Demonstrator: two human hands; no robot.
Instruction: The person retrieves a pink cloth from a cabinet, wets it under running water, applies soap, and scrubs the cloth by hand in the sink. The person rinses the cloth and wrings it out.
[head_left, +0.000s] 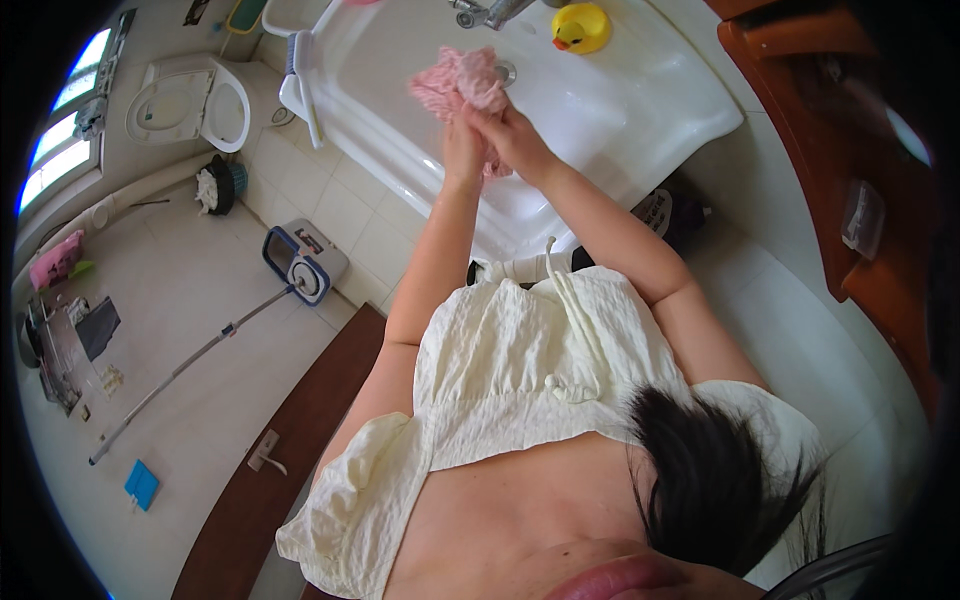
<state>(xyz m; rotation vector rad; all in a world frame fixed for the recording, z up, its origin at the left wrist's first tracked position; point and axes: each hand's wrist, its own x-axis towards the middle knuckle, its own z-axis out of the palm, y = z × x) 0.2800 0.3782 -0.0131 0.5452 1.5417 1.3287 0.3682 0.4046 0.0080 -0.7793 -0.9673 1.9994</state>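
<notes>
A bunched pink cloth is held over the basin of a white ceramic sink. My left hand and my right hand are pressed together around it. Most of the cloth bulges out beyond my fingers, and a smaller end hangs below my palms. Part of the metal drain shows just beside the cloth. Above, at the sink's far side, is a chrome faucet. A yellow rubber duck sits to the right of the faucet.
On the sink's left rim lies a scrub brush. A toilet, a waste bin and a mop bucket with a long mop handle stand to the left. A brown door is at lower left; a reddish-brown cabinet borders the right.
</notes>
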